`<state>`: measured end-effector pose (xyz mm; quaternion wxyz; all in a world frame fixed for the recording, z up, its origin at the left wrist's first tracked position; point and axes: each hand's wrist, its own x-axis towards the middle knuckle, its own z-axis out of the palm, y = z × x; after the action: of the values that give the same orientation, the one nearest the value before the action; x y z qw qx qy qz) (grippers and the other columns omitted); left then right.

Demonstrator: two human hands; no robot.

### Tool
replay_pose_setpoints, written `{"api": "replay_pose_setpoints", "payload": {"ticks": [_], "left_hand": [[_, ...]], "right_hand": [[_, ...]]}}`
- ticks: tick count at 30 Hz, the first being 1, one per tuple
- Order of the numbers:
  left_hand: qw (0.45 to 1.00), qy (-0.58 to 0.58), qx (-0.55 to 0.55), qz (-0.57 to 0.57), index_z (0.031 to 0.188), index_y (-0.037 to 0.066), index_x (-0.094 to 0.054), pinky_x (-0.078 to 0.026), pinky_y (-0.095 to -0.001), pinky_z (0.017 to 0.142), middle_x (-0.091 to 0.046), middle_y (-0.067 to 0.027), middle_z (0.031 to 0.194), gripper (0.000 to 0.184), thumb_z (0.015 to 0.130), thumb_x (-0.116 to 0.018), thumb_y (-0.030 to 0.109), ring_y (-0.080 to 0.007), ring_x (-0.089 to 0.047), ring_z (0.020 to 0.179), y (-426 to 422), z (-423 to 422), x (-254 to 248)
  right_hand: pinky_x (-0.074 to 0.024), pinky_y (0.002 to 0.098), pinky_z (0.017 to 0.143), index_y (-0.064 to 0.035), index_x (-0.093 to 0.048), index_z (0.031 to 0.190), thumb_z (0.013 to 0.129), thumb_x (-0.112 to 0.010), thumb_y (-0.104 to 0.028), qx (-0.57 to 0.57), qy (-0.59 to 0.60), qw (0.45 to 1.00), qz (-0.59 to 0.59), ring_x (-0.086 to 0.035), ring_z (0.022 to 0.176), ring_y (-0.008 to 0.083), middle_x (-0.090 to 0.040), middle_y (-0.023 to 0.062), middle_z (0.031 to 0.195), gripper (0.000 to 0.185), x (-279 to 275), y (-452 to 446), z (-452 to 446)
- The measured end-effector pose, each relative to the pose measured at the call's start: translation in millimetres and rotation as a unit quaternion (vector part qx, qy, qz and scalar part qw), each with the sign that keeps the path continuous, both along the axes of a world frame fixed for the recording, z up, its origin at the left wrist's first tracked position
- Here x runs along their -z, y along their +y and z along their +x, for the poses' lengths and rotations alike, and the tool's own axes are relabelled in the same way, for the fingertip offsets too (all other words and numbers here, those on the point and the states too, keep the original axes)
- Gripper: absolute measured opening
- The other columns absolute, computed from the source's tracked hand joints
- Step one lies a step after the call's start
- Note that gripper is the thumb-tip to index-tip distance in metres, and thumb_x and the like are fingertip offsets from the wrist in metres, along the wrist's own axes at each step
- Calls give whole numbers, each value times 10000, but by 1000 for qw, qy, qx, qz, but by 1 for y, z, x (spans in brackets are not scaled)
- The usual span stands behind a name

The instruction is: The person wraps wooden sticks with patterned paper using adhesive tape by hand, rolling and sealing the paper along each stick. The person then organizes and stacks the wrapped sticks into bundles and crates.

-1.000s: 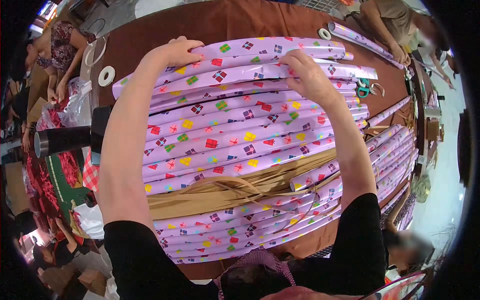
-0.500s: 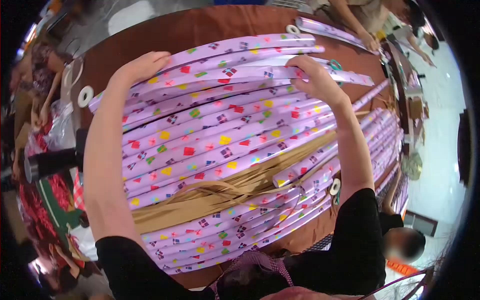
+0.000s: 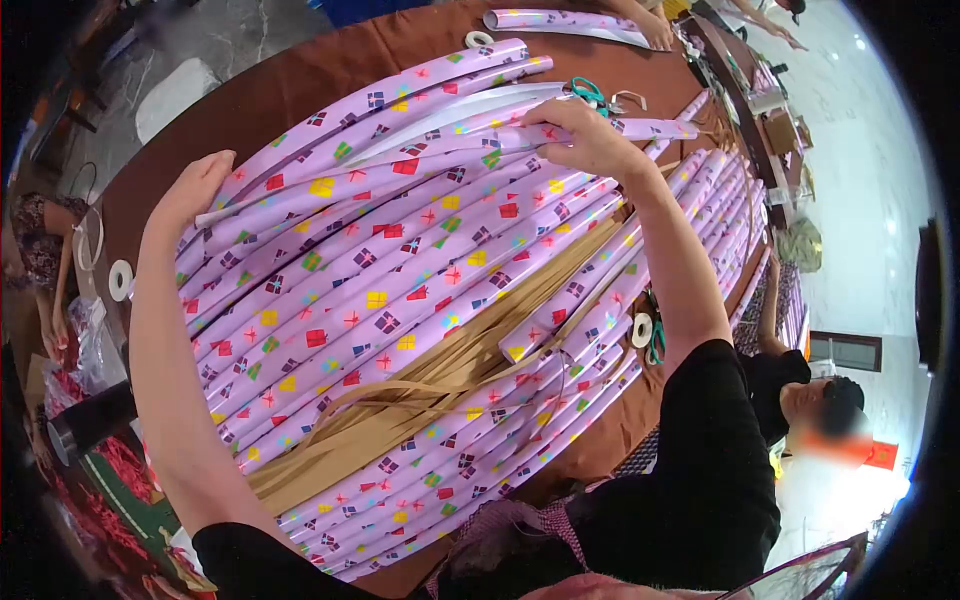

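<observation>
Wrapping paper (image 3: 410, 167): gift-box print; spans between left and right fingers.
Right hand (image 3: 580, 138): fingers and thumb pinch the paper's edge.
Left hand (image 3: 195, 190): fingertips at paper's left end; grip cannot be told.
Red panel (image 3: 881, 455): well apart from right fingers; marking unreadable.

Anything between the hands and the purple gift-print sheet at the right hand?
Nothing visible. The right hand is directly on the purple gift-print sheet, thumb and fingers at its edge. The left hand is beside its left end with no obstacle showing; whether it touches there, I can't tell.
</observation>
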<state>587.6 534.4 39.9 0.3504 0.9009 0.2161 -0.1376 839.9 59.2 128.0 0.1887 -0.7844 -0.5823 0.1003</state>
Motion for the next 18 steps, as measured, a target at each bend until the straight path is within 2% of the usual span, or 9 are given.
{"api": "replay_pose_setpoints", "payload": {"ticks": [2, 4, 6, 8, 10, 11, 13, 17, 18], "left_hand": [[1000, -9, -23, -2, 1351, 3, -549, -373, -318, 1075, -597, -138, 1346, 578, 1020, -441, 464, -230, -536, 1258, 2, -1, 9], [978, -107, -114, -140, 1036, -13, -588, -440, -290, 800, -600, -38, 925, 365, 999, -527, 345, -119, -500, 863, -1, -9, 19], [970, -197, -88, -115, 1043, -2, -620, -446, -285, 785, -625, -36, 929, 328, 985, -549, 313, -108, -520, 852, 32, -29, 67], [952, -289, -60, -86, 1051, 9, -652, -453, -279, 769, -650, -35, 934, 296, 971, -571, 281, -98, -541, 841, 35, -35, 60], [932, -297, -201, 59, 1069, 25, -684, -479, -278, 740, -684, -41, 944, 266, 954, -580, 241, -99, -591, 819, -24, -26, -4], [893, -306, -318, -88, 1063, 20, -692, -496, -283, 699, -686, -57, 924, 266, 947, -603, 243, -109, -606, 776, -52, -24, -25], [825, -341, -268, -362, 1170, 37, -652, -533, -311, 782, -695, -86, 1011, 287, 932, -648, 198, -157, -656, 877, -98, -39, -30], [721, -292, -191, -599, 1265, 90, -590, -556, -435, 845, -673, -136, 1130, 341, 938, -647, 170, -308, -675, 975, -211, -61, -65], [723, -294, -203, -592, 1265, 90, -590, -556, -435, 845, -673, -136, 1130, 341, 938, -647, 170, -308, -675, 975, -224, -65, -59]], "right_hand": [[-493, 346, 924, -27, -646, 1143, 746, -686, -72, 21, 18, 1000, 0, -637, 1019, 266, -676, 122, 1079, 402, 6, -9, 7], [-497, 333, 904, -23, -646, 1149, 744, -691, -72, 39, 38, 999, 0, -639, 997, 237, -679, 113, 1067, 410, 4, -16, 11], [-495, 302, 865, -8, -635, 1174, 769, -693, -78, 55, 90, 994, -21, -613, 955, 158, -667, 70, 1052, 415, -2, -22, 14], [-483, 277, 845, 6, -626, 1194, 795, -685, -77, 92, 188, 978, -14, -573, 941, 114, -645, 39, 1048, 412, -8, -27, 10], [-477, 265, 861, 18, -618, 1210, 810, -673, -72, 147, 237, 960, -22, -574, 983, 109, -636, 38, 1073, 414, -15, -30, 3], [-471, 271, 891, 22, -610, 1230, 807, -671, -66, 149, 263, 953, 28, -574, 1025, 115, -638, 49, 1086, 436, -7, -33, -1], [-470, 278, 909, 25, -607, 1232, 805, -677, -71, 145, 227, 963, 8, -574, 1044, 121, -637, 54, 1116, 444, -14, -32, -14], [-474, 321, 915, -7, -624, 1207, 771, -706, -80, 140, 144, 979, -19, -589, 1033, 184, -641, 93, 1123, 450, -27, -21, -58], [-471, 331, 913, -25, -634, 1196, 757, -715, -81, 139, 91, 985, -54, -588, 1018, 204, -640, 100, 1102, 450, -30, -20, -66]]}}
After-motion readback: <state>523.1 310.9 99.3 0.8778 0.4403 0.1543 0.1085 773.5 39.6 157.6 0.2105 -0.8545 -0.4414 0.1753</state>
